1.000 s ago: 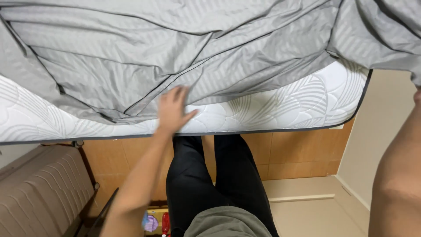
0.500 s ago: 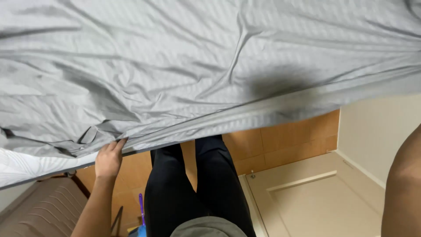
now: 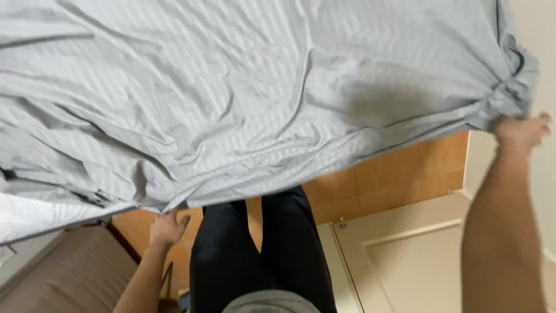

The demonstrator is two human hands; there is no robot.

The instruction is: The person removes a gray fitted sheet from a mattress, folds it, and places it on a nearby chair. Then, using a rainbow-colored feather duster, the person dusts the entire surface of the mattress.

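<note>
- The grey striped sheet [image 3: 260,98] had spread much further than a second before: then it covered only the upper part of the bed and left a broad band of white mattress bare along the near edge; at this moment it filled almost the whole view, from 9 o'clock across to 3 o'clock.
- Only a small patch of the white quilted mattress [image 3: 23,217] showed, at about 8 o'clock, under the sheet's loose hem.
- The left hand [image 3: 167,227], which had lain flat on the mattress edge a second earlier, was at 7 o'clock just under the hem, fingers curled and touching the fabric; whether it truly gripped the cloth could not be told.
- The right hand [image 3: 518,130] had come up into view at 3 o'clock, closed on the bunched corner of the sheet and holding it out past the bed's side.
- Judging from this, the sheet had been drawn toward the person and over the near edge, with its right corner gathered but not yet seated.
- The person's black-clad legs [image 3: 260,255] stood at 6 o'clock on the orange tiled floor [image 3: 394,179].
</note>
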